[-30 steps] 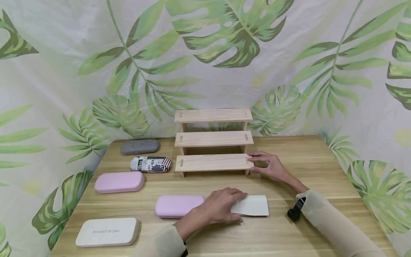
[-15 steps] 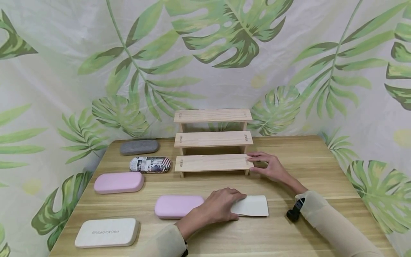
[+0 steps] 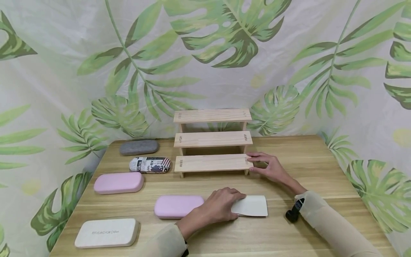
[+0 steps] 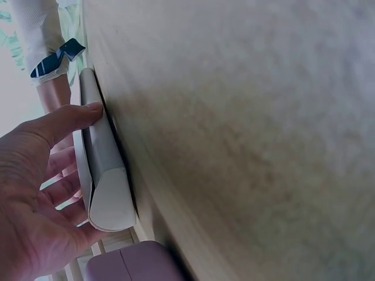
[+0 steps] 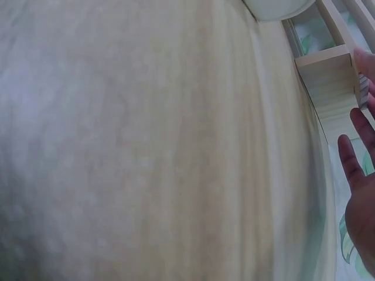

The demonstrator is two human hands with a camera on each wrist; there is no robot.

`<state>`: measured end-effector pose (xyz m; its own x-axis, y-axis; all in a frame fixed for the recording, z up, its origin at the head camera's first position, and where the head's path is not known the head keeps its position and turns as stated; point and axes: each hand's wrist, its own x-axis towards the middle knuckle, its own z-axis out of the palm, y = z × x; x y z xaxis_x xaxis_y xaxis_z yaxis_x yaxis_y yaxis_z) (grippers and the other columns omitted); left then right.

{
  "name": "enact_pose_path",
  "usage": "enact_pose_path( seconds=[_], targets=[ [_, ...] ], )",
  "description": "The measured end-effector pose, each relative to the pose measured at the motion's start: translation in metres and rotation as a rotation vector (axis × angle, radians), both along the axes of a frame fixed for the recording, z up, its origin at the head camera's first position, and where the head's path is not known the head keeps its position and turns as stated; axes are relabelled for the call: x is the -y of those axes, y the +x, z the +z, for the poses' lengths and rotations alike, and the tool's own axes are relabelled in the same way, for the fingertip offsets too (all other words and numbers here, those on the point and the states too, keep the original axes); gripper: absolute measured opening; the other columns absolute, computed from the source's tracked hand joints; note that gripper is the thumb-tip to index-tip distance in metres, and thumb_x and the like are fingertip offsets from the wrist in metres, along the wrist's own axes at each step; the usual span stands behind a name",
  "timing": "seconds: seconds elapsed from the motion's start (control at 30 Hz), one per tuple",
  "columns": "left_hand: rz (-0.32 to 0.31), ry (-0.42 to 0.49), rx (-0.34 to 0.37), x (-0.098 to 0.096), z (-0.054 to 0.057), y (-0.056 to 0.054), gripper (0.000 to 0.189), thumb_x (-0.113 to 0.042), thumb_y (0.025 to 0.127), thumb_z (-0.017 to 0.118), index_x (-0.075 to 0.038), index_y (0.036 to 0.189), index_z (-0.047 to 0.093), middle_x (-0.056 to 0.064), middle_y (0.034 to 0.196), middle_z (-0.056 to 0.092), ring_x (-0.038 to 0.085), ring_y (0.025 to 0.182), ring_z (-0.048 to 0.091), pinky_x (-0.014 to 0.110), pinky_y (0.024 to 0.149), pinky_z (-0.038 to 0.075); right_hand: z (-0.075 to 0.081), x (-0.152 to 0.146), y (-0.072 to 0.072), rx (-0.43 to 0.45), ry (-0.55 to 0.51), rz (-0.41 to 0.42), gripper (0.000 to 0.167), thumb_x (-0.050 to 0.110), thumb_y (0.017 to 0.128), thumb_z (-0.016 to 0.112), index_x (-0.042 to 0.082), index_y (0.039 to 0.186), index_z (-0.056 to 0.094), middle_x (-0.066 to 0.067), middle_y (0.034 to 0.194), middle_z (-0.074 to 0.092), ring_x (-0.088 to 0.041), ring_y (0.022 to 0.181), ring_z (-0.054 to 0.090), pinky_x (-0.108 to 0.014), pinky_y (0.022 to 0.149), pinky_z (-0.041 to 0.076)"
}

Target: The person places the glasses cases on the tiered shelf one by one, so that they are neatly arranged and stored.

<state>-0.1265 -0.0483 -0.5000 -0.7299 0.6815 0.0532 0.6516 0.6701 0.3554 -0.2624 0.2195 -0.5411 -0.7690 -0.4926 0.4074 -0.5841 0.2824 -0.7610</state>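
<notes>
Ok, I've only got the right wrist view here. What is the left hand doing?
Observer: From the head and left wrist views, the left hand holds a white case between thumb and fingers.
Operator: Right. What lies just to the left of that hand?
Observer: A pink case, its right end partly hidden by the hand and wrist in the head view.
Operator: And which case is farthest back on the left side?
Observer: A gray case, behind the others there.
</notes>
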Motion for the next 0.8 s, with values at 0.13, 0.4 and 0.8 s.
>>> enact_pose_path(
  seconds=[0.13,0.4,0.8],
  targets=[
    [-0.01,0.015,-0.002,0.001,0.001,0.001,0.064,-0.027,0.081,0.094,-0.014,0.138,0.071,0.002,0.131,0.073,0.015,0.115,0.069,0.026,0.086,0.059,0.008,0.004,0.007,-0.007,-0.004,-0.007,0.037,-0.004,0.085,0.085,-0.005,0.121,0.077,-0.025,0.138,0.067,-0.045,0.132,0.06,-0.013,0.112,0.038],
    [-0.034,0.044,-0.031,0.007,0.007,0.003,0.066,-0.028,0.079,0.094,-0.011,0.138,0.07,0.004,0.131,0.073,0.017,0.115,0.07,0.027,0.087,0.059,0.03,0.011,0.02,-0.024,-0.007,-0.005,0.034,-0.007,0.085,0.083,-0.009,0.118,0.076,-0.031,0.134,0.066,-0.045,0.127,0.062,-0.015,0.111,0.04],
    [-0.044,0.055,-0.027,0.019,0.02,0.003,0.066,-0.03,0.081,0.093,-0.011,0.14,0.069,0.004,0.132,0.073,0.016,0.118,0.07,0.027,0.095,0.057,-0.001,0.003,0.005,0.003,-0.024,-0.038,0.034,-0.003,0.085,0.086,0.001,0.117,0.08,-0.019,0.137,0.07,-0.039,0.129,0.063,-0.014,0.112,0.039]
  ],
)
